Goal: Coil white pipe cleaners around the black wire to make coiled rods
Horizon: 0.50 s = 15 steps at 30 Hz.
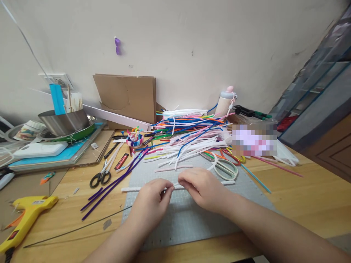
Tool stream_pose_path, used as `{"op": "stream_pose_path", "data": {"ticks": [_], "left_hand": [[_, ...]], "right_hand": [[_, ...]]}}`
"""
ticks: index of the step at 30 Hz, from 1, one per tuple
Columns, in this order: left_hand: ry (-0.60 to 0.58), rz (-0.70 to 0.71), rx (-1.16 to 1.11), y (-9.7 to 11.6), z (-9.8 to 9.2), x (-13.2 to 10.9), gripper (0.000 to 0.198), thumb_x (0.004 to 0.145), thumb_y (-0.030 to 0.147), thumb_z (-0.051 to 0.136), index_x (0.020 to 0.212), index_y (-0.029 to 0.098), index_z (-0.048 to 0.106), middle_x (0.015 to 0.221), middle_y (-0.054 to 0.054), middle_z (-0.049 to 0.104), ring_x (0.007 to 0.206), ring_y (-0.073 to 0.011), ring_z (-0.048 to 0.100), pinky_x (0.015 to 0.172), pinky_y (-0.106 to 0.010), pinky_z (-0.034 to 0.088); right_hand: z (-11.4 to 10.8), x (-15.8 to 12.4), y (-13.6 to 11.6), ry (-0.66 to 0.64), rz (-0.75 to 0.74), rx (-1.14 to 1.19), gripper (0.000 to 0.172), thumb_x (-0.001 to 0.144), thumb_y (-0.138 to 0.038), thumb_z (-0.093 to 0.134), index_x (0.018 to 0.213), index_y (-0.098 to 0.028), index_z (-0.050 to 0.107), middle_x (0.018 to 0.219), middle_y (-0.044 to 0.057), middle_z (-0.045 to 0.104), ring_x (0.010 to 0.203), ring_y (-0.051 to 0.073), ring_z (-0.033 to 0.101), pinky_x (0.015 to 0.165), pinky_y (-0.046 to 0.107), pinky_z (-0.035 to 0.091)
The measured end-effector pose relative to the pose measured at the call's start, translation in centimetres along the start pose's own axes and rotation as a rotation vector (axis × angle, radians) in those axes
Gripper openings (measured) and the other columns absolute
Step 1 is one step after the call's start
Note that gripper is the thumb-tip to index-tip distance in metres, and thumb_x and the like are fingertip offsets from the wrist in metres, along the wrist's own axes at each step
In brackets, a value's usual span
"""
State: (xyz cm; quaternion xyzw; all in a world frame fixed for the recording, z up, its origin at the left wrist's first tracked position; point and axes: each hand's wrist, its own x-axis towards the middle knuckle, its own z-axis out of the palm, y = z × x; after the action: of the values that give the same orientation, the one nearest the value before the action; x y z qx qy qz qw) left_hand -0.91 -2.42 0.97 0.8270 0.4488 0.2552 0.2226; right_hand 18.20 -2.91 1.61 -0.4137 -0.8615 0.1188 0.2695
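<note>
Over the grey cutting mat point(197, 223), my left hand point(153, 201) is closed in a pinch at a white pipe cleaner point(131, 189). A long thin dark wire point(79, 229) runs from the lower left up into the same hand. My right hand point(203, 188) pinches the white strand just beside the left fingertips, with its fingers curled down. White pipe cleaner ends stick out past both hands; whether it is one piece or more is hidden. A pale pink pipe cleaner point(172, 168) lies on the mat behind the hands. Green-handled scissors point(226, 168) rest beyond my right hand.
Purple pipe cleaners point(115, 184), black-handled scissors point(101, 178) and a yellow glue gun point(30, 212) lie at left. Behind is a heap of coloured pipe cleaners point(192, 128), with cardboard point(126, 96) and a bottle point(225, 103) against the wall. A metal pot point(64, 122) stands far left.
</note>
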Motion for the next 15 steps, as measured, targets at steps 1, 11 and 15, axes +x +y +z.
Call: {"op": "stream_pose_path", "data": {"ticks": [1,11,15], "left_hand": [[0.000,0.000,0.002,0.00,-0.02,-0.04,0.016,0.085,0.020,0.048,0.082,0.020,0.064,0.079,-0.002,0.069,0.073,-0.0162,0.062,0.067,-0.027,0.044],[-0.055,0.004,0.016,-0.10,0.08,0.08,0.020,0.087,0.018,0.045,0.081,0.020,0.063,0.077,-0.002,0.069,0.074,-0.0166,0.061,0.065,-0.026,0.042],[-0.052,-0.002,0.019,-0.07,0.05,0.18,0.020,0.087,0.019,0.045,0.081,0.020,0.064,0.077,-0.002,0.069,0.073,-0.0165,0.061,0.065,-0.026,0.042]], "right_hand": [[-0.06,0.01,-0.01,-0.001,-0.004,-0.002,0.013,0.089,-0.015,0.043,0.089,-0.017,0.056,0.082,0.004,0.063,0.077,0.016,0.054,0.071,0.027,0.038],[0.77,-0.13,0.49,-0.035,-0.021,-0.023,0.015,0.089,-0.013,0.043,0.090,-0.017,0.058,0.083,0.004,0.063,0.078,0.016,0.055,0.070,0.027,0.038],[0.84,-0.14,0.51,-0.040,-0.033,-0.005,0.013,0.089,-0.016,0.043,0.091,-0.017,0.057,0.083,0.004,0.063,0.077,0.016,0.055,0.070,0.027,0.039]]}}
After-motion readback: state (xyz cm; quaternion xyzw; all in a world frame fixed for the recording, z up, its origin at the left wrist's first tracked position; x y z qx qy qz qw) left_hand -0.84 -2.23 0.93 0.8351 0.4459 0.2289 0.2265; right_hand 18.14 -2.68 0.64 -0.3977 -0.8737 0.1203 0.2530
